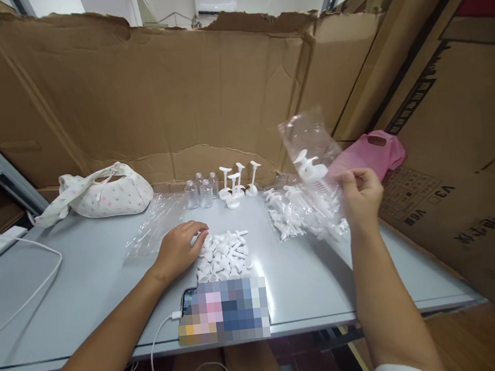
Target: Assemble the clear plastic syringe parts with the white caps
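My right hand point(362, 194) pinches the edge of a clear plastic bag point(301, 129), held up over the right of the table, with a white pump-like part and a clear ribbed piece inside. Below it lie filled clear bags point(290, 213) of white parts. My left hand point(185, 245) rests at the left edge of a pile of small white caps point(223, 256), fingers curled together; whether they hold a cap is hidden. Behind the pile stand several clear bottles point(205, 193) and, beside them, several upright white pump-like parts point(232, 193).
Empty clear bags point(156, 224) lie left of the bottles. A white patterned pouch point(113, 191) and a pink bag point(371, 158) sit farther back. A phone point(189, 301) with a cable is at the front edge. Cardboard point(153, 89) walls the back and right.
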Tool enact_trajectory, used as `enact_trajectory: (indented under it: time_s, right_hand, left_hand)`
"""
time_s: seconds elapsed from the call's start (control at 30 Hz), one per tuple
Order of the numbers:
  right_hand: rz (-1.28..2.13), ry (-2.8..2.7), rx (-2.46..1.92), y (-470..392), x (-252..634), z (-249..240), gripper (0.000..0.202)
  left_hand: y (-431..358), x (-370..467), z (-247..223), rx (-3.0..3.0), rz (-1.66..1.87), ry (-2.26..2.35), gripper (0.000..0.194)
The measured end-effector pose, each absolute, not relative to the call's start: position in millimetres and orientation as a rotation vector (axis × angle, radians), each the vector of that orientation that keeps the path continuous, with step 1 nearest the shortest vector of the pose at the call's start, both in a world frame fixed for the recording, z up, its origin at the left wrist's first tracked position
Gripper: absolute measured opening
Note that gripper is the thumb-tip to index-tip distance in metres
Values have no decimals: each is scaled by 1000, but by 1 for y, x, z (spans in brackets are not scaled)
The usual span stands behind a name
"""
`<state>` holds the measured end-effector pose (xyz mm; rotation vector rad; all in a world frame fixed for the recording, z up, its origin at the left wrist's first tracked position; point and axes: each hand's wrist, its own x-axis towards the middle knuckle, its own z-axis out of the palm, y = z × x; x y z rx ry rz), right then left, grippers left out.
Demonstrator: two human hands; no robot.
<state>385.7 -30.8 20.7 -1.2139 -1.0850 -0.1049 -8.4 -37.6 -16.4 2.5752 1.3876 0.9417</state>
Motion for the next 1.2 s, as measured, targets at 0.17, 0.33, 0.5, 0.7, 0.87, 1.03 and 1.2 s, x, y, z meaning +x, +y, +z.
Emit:
enact_trajectory:
  time_s: [0.17,0.33,0.5,0.7,0.87,1.03,1.2]
  right_hand:
    - [-30,-1484,-1179,-30,343,10,17]
    - [-214,-1932,-1145,-34,312,-1,16]
    - [-339,-2080,-1002,-41,292,-6,14]
    - [-427,-2147,-818,-51,277,-4,14]
    - [-483,-2159,-740,-56,272,-1,13]
    - [-527,-2179,-699,-58,268,-1,14]
    - [-544,-2169,-633,-61,260,-1,12]
  left_hand:
    - [-42,-7,-12,2416,1232,1216,21]
    - [-42,-7,-10,2145,1450,1047,22]
    - [-42,-6,-5,1749,1384,964,31]
    - [-41,-6,-3,1632,970,912,19]
    - [-38,-10,-6,1709,907,848,13]
    - [-39,-8,-5,1763,807,846,29]
    - [-41,-6,-2,1851,705,840,24]
